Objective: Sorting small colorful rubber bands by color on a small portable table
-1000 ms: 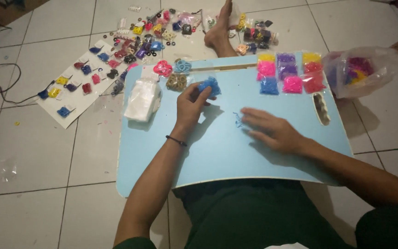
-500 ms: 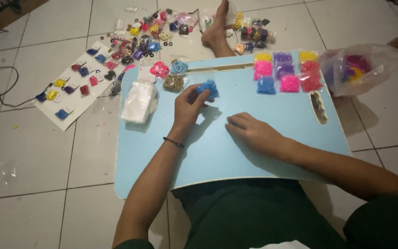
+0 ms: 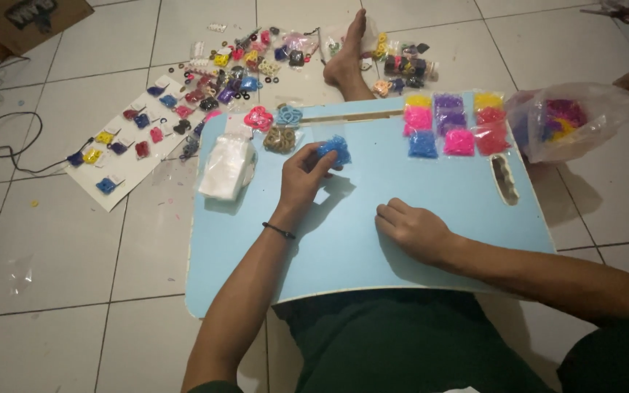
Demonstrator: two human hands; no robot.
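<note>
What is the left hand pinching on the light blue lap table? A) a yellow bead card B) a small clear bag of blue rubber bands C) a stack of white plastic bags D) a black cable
B: the left hand pinches the small clear bag of blue rubber bands above the light blue lap table; the stack of white plastic bags lies untouched beside it.

Right hand (image 3: 410, 231) curled, fingers' contents hidden; floor trinkets (image 3: 234, 62) too small.

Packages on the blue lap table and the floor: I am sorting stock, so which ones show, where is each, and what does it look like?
Small clear bag of blue bands: pinched by the left hand.
Clear packets: table's far right, yellow, pink, purple, blue, red.
Stack of empty bags: table's left edge, whitish.
Large clear bag: off the right edge, mixed colours.
White card: floor at left, small coloured packs.
</note>
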